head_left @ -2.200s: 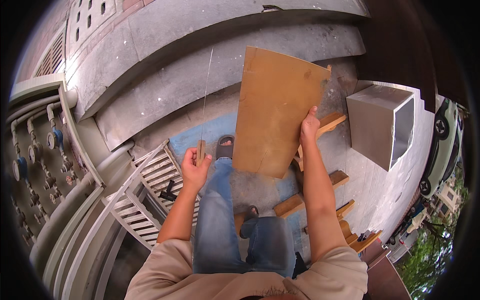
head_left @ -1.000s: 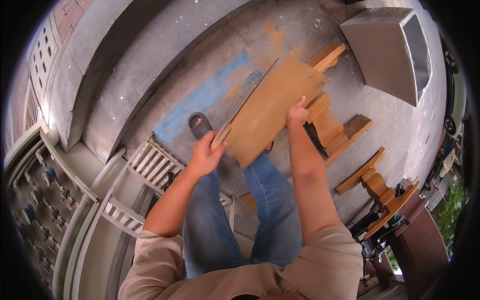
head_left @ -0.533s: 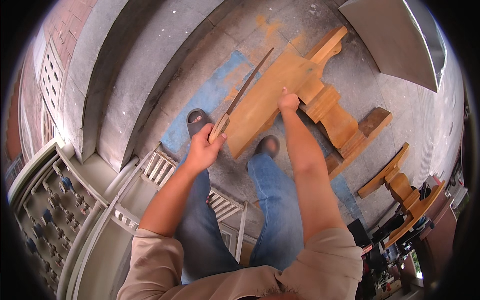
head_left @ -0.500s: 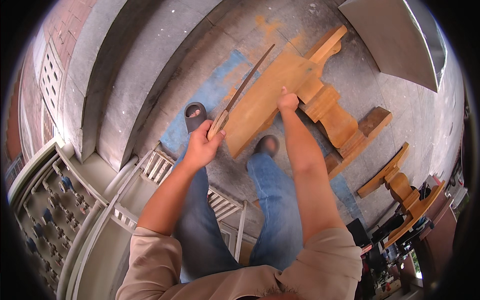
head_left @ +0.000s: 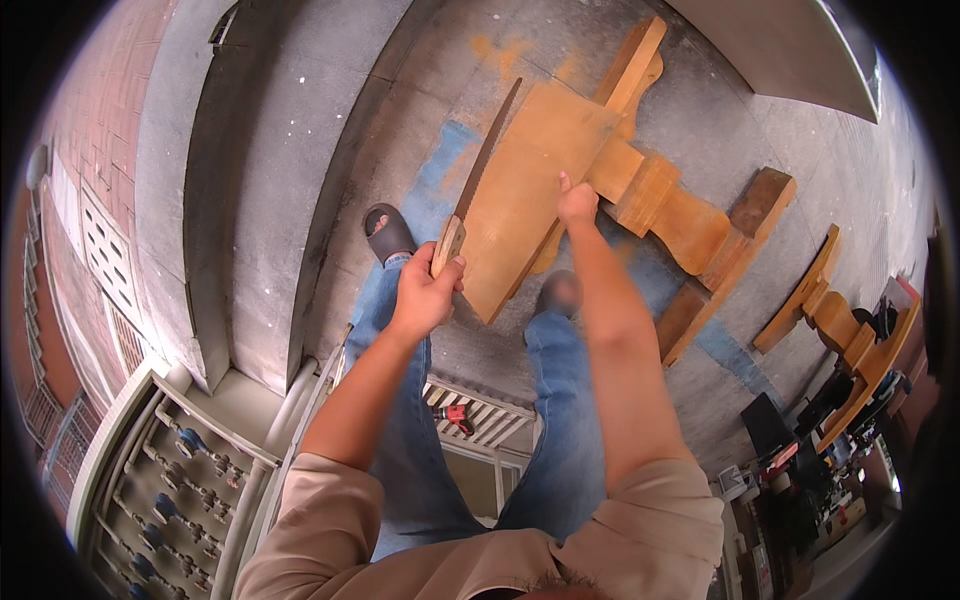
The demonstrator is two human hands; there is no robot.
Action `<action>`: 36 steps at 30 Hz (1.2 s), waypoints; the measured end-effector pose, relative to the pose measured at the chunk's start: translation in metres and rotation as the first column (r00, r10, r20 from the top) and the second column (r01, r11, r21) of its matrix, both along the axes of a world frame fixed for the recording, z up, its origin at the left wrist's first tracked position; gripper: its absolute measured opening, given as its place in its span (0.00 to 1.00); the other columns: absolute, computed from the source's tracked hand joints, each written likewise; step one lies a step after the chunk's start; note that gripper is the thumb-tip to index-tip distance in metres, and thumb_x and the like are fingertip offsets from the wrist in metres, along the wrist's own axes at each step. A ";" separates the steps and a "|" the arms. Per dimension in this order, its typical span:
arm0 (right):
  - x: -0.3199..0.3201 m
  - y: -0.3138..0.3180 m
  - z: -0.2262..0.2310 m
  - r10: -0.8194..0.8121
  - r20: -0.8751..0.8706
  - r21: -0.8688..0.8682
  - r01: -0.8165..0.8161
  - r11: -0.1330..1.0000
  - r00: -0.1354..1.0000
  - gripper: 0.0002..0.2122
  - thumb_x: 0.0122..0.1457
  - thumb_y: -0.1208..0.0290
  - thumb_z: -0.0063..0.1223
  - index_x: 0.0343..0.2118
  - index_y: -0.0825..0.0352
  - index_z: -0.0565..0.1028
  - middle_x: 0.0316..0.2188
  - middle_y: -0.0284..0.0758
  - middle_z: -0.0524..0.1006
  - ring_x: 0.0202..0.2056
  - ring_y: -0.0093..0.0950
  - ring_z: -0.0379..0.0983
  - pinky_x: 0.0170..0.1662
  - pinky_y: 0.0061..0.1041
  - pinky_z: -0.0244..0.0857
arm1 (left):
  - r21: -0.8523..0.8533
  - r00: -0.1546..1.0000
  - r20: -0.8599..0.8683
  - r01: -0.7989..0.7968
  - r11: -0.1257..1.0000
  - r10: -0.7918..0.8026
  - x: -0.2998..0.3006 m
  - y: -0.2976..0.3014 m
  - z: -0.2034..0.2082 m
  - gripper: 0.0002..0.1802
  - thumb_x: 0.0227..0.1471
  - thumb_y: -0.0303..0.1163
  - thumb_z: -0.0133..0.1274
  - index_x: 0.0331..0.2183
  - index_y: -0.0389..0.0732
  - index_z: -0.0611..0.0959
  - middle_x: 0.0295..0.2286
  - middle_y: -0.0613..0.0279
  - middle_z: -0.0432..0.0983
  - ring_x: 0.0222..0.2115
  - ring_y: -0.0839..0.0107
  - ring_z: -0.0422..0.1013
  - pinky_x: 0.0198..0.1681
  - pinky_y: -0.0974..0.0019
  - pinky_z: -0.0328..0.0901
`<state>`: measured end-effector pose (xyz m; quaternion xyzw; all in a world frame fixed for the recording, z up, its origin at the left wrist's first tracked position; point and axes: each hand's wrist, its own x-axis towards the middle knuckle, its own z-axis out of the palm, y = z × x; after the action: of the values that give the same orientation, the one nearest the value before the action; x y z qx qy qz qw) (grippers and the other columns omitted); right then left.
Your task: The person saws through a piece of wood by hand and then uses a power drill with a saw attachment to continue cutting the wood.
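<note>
A handsaw with a wooden handle and a long dark blade (head_left: 489,150) is gripped by my left hand (head_left: 428,292), fingers wrapped round the handle. Its blade points away from me along the left edge of a wide orange-brown wooden board (head_left: 535,165); whether it touches the board I cannot tell. My right hand (head_left: 577,203) is closed on the board's right edge, thumb up on top, the other fingers partly hidden. The board is part of a wooden furniture piece with a curved, shaped leg (head_left: 690,228) and a crosswise foot (head_left: 745,245), lying on the floor.
Grey concrete steps (head_left: 285,180) rise on the left. Pipes with blue valves (head_left: 165,507) stand low left. A red and black power drill (head_left: 457,418) lies on a slatted white surface between my legs. Another shaped wooden piece (head_left: 838,325) is at right, near clutter. A grey panel (head_left: 780,40) stands far right.
My view has shifted, bringing the drill into sight. The saw now points more steeply away from me, its toothed side facing the board. Both hands keep their holds.
</note>
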<state>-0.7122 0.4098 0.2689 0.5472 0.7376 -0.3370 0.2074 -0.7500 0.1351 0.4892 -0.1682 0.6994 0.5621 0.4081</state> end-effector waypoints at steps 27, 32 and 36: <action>0.094 -0.012 0.168 -0.560 -0.494 -0.586 0.221 0.780 0.665 0.12 0.64 0.85 0.56 0.50 0.77 0.78 0.40 0.39 0.85 0.38 0.22 0.82 0.41 0.21 0.74 | -0.130 0.994 -0.111 -0.015 0.991 0.000 0.020 -0.034 0.122 0.09 0.63 0.33 0.59 0.37 0.39 0.78 0.23 0.68 0.75 0.23 0.80 0.70 0.26 0.72 0.65; 0.124 0.030 0.242 -0.412 -0.556 -0.606 -0.012 0.795 0.722 0.11 0.64 0.85 0.56 0.49 0.77 0.78 0.40 0.38 0.85 0.38 0.21 0.81 0.42 0.21 0.74 | -0.017 0.949 -0.188 -0.261 0.965 0.254 0.125 -0.011 0.171 0.10 0.64 0.34 0.58 0.39 0.39 0.77 0.26 0.65 0.76 0.25 0.77 0.72 0.31 0.71 0.67; 0.141 0.063 0.294 -0.206 -0.568 -0.591 -0.221 0.776 0.797 0.11 0.64 0.83 0.58 0.49 0.77 0.79 0.41 0.37 0.85 0.41 0.19 0.80 0.45 0.21 0.74 | 0.056 0.898 -0.247 -0.363 0.930 0.365 0.189 0.005 0.207 0.12 0.64 0.35 0.59 0.40 0.40 0.75 0.25 0.66 0.75 0.22 0.81 0.68 0.22 0.75 0.62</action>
<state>-0.5715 0.4725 0.5632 0.3051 0.6096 -0.7193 0.1335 -0.5608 0.1402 0.6961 -0.2212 0.6993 0.6484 0.2041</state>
